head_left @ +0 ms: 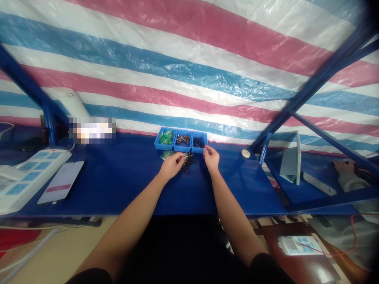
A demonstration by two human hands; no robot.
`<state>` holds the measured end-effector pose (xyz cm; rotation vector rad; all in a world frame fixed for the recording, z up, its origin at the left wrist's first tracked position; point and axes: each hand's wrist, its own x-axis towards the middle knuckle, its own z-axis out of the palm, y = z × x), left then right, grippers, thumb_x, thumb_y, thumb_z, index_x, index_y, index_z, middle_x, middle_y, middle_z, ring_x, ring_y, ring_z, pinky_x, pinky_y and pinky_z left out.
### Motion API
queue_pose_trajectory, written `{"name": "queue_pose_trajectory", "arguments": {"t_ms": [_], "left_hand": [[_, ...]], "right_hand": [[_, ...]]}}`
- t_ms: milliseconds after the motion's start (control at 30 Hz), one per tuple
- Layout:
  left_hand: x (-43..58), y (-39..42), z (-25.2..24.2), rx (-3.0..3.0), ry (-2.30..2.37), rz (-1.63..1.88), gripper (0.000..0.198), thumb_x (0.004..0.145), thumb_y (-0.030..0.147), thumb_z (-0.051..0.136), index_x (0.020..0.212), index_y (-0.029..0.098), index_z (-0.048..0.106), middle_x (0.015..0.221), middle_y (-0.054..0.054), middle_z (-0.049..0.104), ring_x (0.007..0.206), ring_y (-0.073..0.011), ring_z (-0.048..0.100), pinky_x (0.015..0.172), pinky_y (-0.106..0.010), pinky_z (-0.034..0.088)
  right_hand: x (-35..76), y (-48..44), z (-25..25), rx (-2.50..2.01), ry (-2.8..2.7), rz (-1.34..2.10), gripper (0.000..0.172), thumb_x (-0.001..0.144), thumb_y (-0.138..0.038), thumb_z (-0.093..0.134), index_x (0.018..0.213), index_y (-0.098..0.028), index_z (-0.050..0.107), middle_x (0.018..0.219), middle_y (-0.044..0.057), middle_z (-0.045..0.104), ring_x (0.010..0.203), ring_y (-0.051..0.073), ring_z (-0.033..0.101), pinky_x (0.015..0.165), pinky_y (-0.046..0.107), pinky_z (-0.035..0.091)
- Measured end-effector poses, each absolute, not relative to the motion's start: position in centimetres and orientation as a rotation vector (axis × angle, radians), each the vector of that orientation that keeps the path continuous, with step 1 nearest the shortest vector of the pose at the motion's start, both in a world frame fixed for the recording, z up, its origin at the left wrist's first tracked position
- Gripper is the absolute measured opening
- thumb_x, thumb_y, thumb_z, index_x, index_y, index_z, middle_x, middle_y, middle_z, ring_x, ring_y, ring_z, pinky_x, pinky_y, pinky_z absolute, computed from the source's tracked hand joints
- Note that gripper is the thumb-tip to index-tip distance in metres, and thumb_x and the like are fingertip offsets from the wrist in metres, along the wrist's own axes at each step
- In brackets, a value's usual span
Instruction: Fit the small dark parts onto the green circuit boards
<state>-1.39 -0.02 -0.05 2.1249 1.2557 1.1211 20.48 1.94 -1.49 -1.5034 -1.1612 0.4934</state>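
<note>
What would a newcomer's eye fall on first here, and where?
The striped sheet filling the background strikes first. Next come three blue bins in a row toward the back of the blue table. In front, the left hand is at loose small pieces; the right hand is by the right bin.

Dark small parts lie before three blue bins

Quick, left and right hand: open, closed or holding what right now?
Left hand: fingers curled by the loose dark pieces; can't tell if holding any.
Right hand: fingers bent at the rightmost blue bin; grip unclear.
</note>
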Motion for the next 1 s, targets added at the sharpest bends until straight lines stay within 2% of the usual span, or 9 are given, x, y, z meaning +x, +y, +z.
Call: {"name": "queue_pose_trajectory", "arguments": {"t_ms": [167,333,467,733,1000], "left_hand": [[-1.4,-0.1,0.0,2.116,1.261,1.124,0.022,0.09,0.036,0.049,0.098,0.022,0.064,0.062,0.004,0.06,0.054,-0.0116,0.056,0.059,-0.023,0.042],[-1.4,-0.1,0.1,2.129,1.272,1.106,0.021,0.09,0.036,0.049,0.098,0.023,0.064,0.062,0.004,0.061,0.055,-0.0117,0.056,0.057,-0.023,0.041],[-1.4,-0.1,0.2,2.136,1.275,1.099,0.021,0.09,0.036,0.049,0.098,0.023,0.064,0.061,0.004,0.06,0.055,-0.0117,0.056,0.057,-0.023,0.041],[-1.4,0.0,0.0,2.13,1.27,1.103,0.025,0.09,0.039,0.048,0.098,0.022,0.064,0.062,0.003,0.061,0.056,-0.0126,0.056,0.057,-0.023,0.042],[-1.4,-0.1,0.2,2.131,1.259,1.08,0.024,0.09,0.038,0.048,0.098,0.023,0.065,0.06,0.004,0.06,0.054,-0.0126,0.057,0.054,-0.023,0.04]], "right_hand": [[19.8,0.9,-1.0,-1.723,-1.406,0.26,0.029,0.085,-0.041,0.049,0.095,-0.023,0.07,0.069,0.001,0.067,0.066,0.017,0.062,0.071,0.027,0.049],[19.2,0.7,-1.2,-1.967,-1.669,0.209,0.029,0.087,-0.035,0.048,0.108,-0.033,0.069,0.088,0.002,0.072,0.083,0.02,0.066,0.077,0.03,0.048],[19.0,0.8,-1.1,-2.087,-1.748,0.184,0.03,0.089,-0.037,0.046,0.11,-0.035,0.068,0.097,0.003,0.072,0.088,0.023,0.066,0.081,0.033,0.048],[18.9,0.6,-0.7,-2.094,-1.753,0.228,0.03,0.089,-0.041,0.047,0.113,-0.038,0.064,0.093,-0.001,0.071,0.09,0.021,0.066,0.08,0.031,0.049],[19.5,0.8,-1.0,-1.982,-1.705,0.241,0.021,0.083,-0.034,0.056,0.099,-0.03,0.07,0.079,0.002,0.071,0.079,0.022,0.066,0.071,0.03,0.049]]}}
